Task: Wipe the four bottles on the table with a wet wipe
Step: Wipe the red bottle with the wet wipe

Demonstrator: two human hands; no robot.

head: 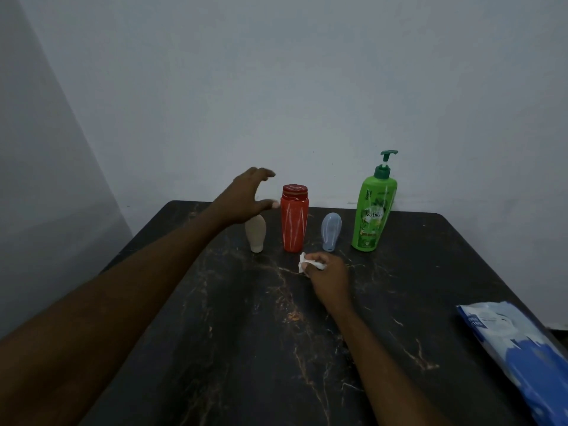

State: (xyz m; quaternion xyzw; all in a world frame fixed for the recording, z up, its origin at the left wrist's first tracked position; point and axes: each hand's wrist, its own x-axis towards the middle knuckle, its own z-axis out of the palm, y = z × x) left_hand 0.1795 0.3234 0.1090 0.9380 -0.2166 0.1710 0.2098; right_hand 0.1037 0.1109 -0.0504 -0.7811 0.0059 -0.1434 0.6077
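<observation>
Four bottles stand in a row near the far edge of the dark marbled table (246, 348): a small beige bottle (256, 233), a red bottle (294, 218) with a dark red cap, a small pale blue bottle (331, 232) and a tall green pump bottle (373, 210). My left hand (249, 198) hovers open just left of the red bottle's top, thumb and fingers spread, above the beige bottle. My right hand (329, 276) rests on the table in front of the red and blue bottles and pinches a crumpled white wet wipe (304, 263).
A blue and white pack of wet wipes (519, 352) lies at the table's right edge. A pale wall rises directly behind the bottles, and another wall closes in on the left.
</observation>
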